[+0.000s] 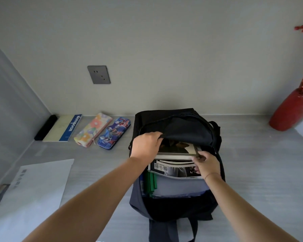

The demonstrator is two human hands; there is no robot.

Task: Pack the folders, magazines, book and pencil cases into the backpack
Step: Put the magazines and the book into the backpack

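Head view: the left hand (147,144), fingers curled, holds up the flap of the black backpack (173,117) while the right hand (206,163) pinches a corner of the book (175,149) at the bag's mouth beside the magazines (173,169); it should slide in flat, flap held high.

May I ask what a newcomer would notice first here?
The open black backpack at centre draws the eye, the left hand holding its flap and the right hand gripping a book. A floral pencil case and a blue pencil case lie back left; a red vase stands far right.
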